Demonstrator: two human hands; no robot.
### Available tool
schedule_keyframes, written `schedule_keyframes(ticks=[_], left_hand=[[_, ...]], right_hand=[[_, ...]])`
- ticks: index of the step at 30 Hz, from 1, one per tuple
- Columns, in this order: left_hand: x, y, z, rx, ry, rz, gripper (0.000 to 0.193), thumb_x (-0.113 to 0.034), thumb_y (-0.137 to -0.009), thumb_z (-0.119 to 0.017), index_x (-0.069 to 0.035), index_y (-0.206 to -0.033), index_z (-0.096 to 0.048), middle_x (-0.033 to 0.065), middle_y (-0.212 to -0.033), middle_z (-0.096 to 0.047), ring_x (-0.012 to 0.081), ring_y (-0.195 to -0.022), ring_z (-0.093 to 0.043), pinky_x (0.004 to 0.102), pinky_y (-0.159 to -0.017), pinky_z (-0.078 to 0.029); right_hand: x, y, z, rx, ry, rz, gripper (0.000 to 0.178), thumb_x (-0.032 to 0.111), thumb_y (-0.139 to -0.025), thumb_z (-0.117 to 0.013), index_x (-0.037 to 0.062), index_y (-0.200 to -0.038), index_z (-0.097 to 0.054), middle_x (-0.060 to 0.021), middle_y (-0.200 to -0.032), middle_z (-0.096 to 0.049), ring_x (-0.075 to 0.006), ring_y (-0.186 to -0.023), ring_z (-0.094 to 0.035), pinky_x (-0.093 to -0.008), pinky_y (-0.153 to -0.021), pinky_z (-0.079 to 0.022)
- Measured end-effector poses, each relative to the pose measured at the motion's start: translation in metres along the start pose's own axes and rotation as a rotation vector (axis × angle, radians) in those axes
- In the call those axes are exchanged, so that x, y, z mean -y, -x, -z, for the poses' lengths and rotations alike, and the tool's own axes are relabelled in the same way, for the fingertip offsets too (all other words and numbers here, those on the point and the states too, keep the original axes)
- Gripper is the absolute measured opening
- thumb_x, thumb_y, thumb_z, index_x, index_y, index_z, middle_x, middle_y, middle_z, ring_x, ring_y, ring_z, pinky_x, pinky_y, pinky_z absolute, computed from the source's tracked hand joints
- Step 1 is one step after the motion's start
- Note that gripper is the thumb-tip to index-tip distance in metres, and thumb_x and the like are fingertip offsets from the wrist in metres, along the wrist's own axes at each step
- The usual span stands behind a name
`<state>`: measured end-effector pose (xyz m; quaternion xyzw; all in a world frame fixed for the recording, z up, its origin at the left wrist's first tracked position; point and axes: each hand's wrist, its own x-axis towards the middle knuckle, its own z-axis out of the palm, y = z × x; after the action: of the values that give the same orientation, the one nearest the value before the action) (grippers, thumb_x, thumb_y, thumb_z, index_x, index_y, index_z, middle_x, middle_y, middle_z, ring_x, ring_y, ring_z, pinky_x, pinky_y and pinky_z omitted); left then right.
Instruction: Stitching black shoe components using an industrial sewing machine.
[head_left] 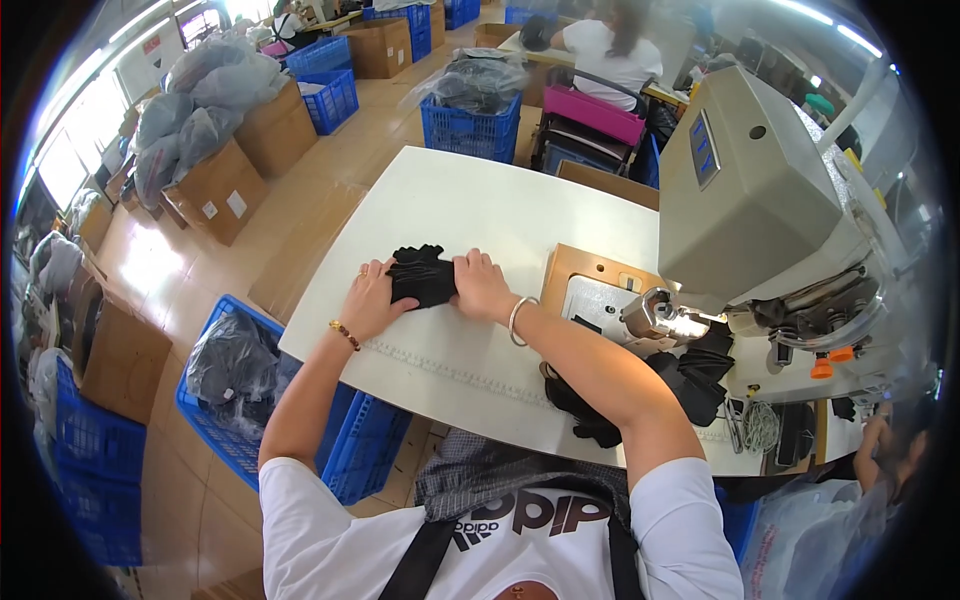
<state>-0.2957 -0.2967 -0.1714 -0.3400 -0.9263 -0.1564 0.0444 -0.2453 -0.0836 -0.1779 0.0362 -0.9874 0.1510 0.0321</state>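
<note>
Our left hand [372,300] spreads thumb and fingers at the left edge of the black, wavy-edged fabric [422,277]; our right hand [482,288] bends its fingers close together at the right edge. We cannot tell whether either pinches. The fabric lies on the smooth white tabletop [450,195], left of the beige metal sewing machine [750,190]; we best press evenly, keeping folds flat.

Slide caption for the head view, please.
Left hand and right hand hold bunched black cloth on a white table, beside a sewing machine.

Glossy tiled floor [213,290], bright windows [66,168]
</note>
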Motion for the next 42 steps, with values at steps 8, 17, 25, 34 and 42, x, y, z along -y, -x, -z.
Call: schedule_keyframes(ticks=[8,17,25,34,42], left_hand=[[-0.001,-0.035,-0.017,-0.136,-0.133,0.1,0.08,-0.044,-0.074,-0.074,0.004,-0.131,-0.044,0.0165,-0.115,-0.05,0.0351,-0.111,-0.048,0.0445,-0.091,-0.044],[-0.015,0.017,0.012,-0.429,-0.007,-0.118,0.053,-0.024,-0.081,-0.07,0.001,-0.124,-0.053,0.018,-0.127,-0.053,0.035,-0.12,-0.049,0.0459,-0.102,-0.04],[-0.062,0.168,0.003,-0.254,0.229,-0.513,0.007,0.0,-0.07,-0.068,-0.002,-0.076,-0.064,0.0125,-0.09,-0.066,0.0283,-0.079,-0.066,0.0374,-0.066,-0.054],[-0.114,0.136,0.021,-0.362,0.274,-0.329,0.015,0.008,-0.069,-0.066,-0.002,-0.066,-0.055,0.0116,-0.066,-0.057,0.0279,-0.058,-0.055,0.0349,-0.053,-0.042],[-0.249,0.032,0.015,-0.229,0.363,-0.73,0.017,0.0,-0.073,-0.069,-0.004,-0.089,-0.068,0.0082,-0.086,-0.064,0.0262,-0.082,-0.062,0.0361,-0.071,-0.051]], right_hand=[[-0.018,-0.014,0.029,-0.111,0.144,0.01,0.081,0.033,-0.068,-0.079,0.0027,-0.134,-0.043,-0.0185,-0.127,-0.046,-0.0339,-0.123,-0.042,-0.0533,-0.103,-0.033],[0.01,0.16,0.14,-0.134,0.027,0.394,0.066,0.02,-0.072,-0.076,0.0033,-0.129,-0.049,-0.0164,-0.13,-0.046,-0.0339,-0.121,-0.043,-0.0462,-0.105,-0.031],[-0.059,0.327,0.166,-0.449,-0.248,0.033,0.037,0.008,-0.073,-0.071,0.0048,-0.109,-0.063,-0.0113,-0.109,-0.062,-0.0301,-0.098,-0.059,-0.04,-0.087,-0.046],[-0.151,0.425,0.108,-0.662,-0.208,-0.552,0.014,0.001,-0.078,-0.065,0.001,-0.092,-0.063,-0.0117,-0.083,-0.058,-0.0261,-0.076,-0.06,-0.0331,-0.068,-0.048],[-0.148,0.398,0.091,-0.536,0.099,-0.567,0.047,0.013,-0.066,-0.079,0.0035,-0.107,-0.057,-0.0093,-0.1,-0.05,-0.0295,-0.098,-0.05,-0.0381,-0.085,-0.043]])
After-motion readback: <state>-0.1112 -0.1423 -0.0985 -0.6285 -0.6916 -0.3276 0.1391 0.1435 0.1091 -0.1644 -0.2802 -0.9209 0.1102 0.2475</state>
